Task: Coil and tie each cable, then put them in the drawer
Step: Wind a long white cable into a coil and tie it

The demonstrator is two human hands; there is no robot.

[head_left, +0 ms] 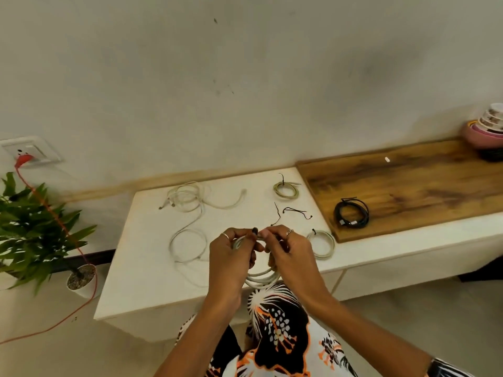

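Observation:
Above the white table's [141, 281] front edge, my left hand [231, 257] and my right hand [285, 251] both grip a coiled white cable [261, 278], fingertips meeting at its top. A short dark tie seems pinched there, though it is mostly hidden. Two loose black ties [296, 212] lie just beyond my hands. Two tied pale coils rest on the table, one at the back [285, 189], one at the right [322, 244]. A tied black coil [352, 213] sits on the wooden board [422, 186]. Uncoiled white cables [187, 202] sprawl at the left. No drawer is visible.
A potted plant [40, 229] stands left of the table, with a red cord [54, 213] running from a wall socket [30, 152] down to the floor. Stacked bowls [487, 129] sit at the far right of the board. A wall rises right behind the table.

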